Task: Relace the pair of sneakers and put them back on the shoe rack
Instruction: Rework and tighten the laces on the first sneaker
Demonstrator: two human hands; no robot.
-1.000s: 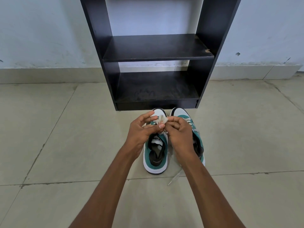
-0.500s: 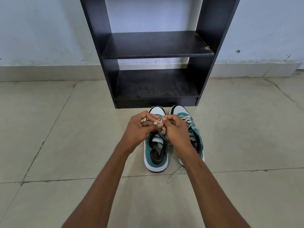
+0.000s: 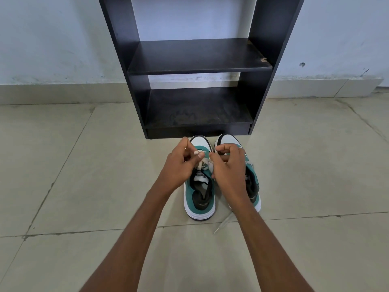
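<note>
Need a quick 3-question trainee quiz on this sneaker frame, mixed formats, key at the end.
1. True or false: both sneakers already sit on the shoe rack.
2. Multiple choice: what does the left hand pinch? A) the shoe's tongue B) a lace end of the left sneaker C) nothing
3. Fill in: a loose lace trails on the floor behind the ____ sneaker.

Key:
1. False; both stand on the floor in front of the rack, whose two visible shelves hold nothing.
2. B
3. Right. The right hand is curled at the left sneaker's lace too.
</note>
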